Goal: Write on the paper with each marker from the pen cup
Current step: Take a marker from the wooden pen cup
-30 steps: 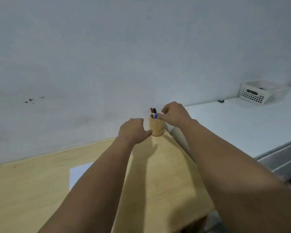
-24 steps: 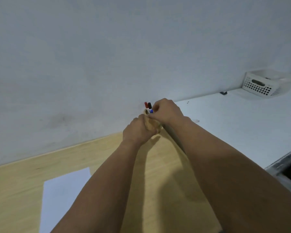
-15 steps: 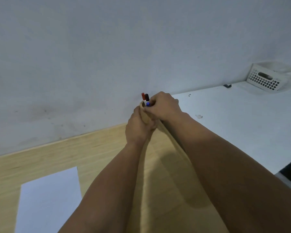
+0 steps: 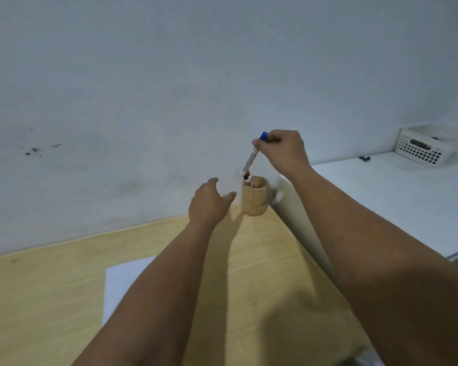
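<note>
A round wooden pen cup (image 4: 254, 200) stands at the far right corner of the wooden table (image 4: 50, 281), against the wall. My right hand (image 4: 283, 151) holds a white marker with a blue cap (image 4: 250, 159) by its top, lifted so its lower end is just at the cup's rim. Dark red and black marker tops (image 4: 248, 180) show inside the cup. My left hand (image 4: 209, 204) hovers just left of the cup, fingers apart, apart from it. A white sheet of paper (image 4: 122, 283) lies on the table, partly hidden by my left forearm.
A lower white surface (image 4: 397, 202) adjoins the table on the right. At its back stands a white perforated basket (image 4: 421, 147), with a small dark object (image 4: 364, 158) near it. A grey wall (image 4: 169, 88) rises right behind the table.
My right hand has pulled the blue-capped marker up out of the cup. My left hand has let go of the cup and opened beside it.
</note>
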`<state>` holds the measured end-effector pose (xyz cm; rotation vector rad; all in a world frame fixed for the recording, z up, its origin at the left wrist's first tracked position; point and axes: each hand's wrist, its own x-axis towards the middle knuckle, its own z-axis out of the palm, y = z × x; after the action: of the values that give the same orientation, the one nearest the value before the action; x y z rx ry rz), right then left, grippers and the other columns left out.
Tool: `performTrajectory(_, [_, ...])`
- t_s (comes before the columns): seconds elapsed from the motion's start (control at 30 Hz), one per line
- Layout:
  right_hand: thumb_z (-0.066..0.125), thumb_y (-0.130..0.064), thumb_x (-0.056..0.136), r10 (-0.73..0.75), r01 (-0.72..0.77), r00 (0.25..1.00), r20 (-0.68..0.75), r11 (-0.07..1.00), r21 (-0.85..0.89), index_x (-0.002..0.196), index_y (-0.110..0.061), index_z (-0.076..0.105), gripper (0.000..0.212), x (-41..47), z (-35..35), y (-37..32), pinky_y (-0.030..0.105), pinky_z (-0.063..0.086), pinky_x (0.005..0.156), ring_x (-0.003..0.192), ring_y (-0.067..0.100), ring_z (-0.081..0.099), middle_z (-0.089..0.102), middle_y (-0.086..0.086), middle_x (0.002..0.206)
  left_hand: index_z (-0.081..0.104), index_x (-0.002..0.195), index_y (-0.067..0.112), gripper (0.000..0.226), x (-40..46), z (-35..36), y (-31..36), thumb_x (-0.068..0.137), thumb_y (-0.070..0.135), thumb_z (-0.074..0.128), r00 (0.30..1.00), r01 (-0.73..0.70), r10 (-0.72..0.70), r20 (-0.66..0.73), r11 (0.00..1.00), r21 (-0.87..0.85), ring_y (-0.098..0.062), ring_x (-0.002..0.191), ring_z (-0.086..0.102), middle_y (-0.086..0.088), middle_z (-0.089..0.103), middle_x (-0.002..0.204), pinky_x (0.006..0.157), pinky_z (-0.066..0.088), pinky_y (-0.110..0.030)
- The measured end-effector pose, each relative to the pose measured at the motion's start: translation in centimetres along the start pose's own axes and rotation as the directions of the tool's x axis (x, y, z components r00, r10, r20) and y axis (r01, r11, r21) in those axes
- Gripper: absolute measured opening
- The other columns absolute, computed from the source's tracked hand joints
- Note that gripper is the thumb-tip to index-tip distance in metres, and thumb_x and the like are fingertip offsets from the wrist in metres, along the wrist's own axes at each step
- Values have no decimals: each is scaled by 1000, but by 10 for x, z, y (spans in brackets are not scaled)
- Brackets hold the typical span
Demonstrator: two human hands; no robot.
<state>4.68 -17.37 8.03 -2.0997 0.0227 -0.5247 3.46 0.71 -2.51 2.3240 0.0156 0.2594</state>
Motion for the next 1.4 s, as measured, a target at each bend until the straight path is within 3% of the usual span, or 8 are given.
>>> performTrajectory(0.17, [62,-31,108,110,-203,964,243,893,402,106,-10,73,24,-60,35,-40,27,56,55,61,17,68,59,7,85,69,104,14,42,-36,-92,-10,102,52,52,990,1,-9,-142,999,-54,-27,105,67,0,72,103,79,43,-32])
performTrajectory(0.37, [60,-12,99,140,-365,721,679,909,200,113,-1,74,23,-163,114,-62,26,41,51,64,19,49,52,8,89,47,69,15,56,-94,-165,-58,103,59,41,983,30,-24,-184,999,33,-25,74,59,-4,66,78,65,43,-36])
performTrajectory(0.6, [84,-12,92,-34,-311,653,757,899,309,111,1,81,24,-213,156,-97,24,49,57,62,11,69,68,7,76,50,68,18,58,-142,-222,-126,104,62,36,982,111,-82,-170,980,167,-24,67,53,-1,57,69,60,37,-34])
performTrajectory(0.73, [85,-11,90,-41,-335,623,781,888,314,114,2,80,28,-216,171,-106,23,52,57,64,13,68,67,7,79,68,81,10,60,-146,-235,-141,105,58,41,996,88,-89,-16,996,-24,-26,70,56,-10,62,77,73,47,-37])
performTrajectory(0.93, [82,-10,93,-36,-371,627,779,865,339,113,5,80,25,-210,194,-100,22,53,57,66,16,67,74,5,81,45,58,18,55,-129,-227,-147,109,37,38,986,119,-109,-127,991,66,-20,55,40,1,44,57,56,28,-33])
performTrajectory(1.1, [81,-12,95,-114,-93,733,671,960,265,104,-1,82,14,-201,219,-93,20,51,60,62,7,65,72,2,80,39,56,15,49,-110,-204,-163,103,31,38,958,214,-201,-206,976,38,-28,59,37,-1,39,56,53,27,-33])
performTrajectory(1.23, [82,-13,91,-170,160,743,647,984,74,95,-9,81,5,-187,224,-70,22,48,66,69,8,62,80,7,98,56,64,-1,52,-96,-209,-191,96,36,39,904,254,-269,-331,963,-89,-41,70,67,-22,67,70,65,52,-41])
performTrajectory(1.4, [70,-15,103,17,-147,827,562,971,187,109,-9,72,8,-172,220,-37,25,48,55,49,7,59,73,9,83,68,82,7,55,-89,-220,-230,105,47,39,979,176,-99,-181,857,485,-37,90,67,-13,72,93,70,45,-36])
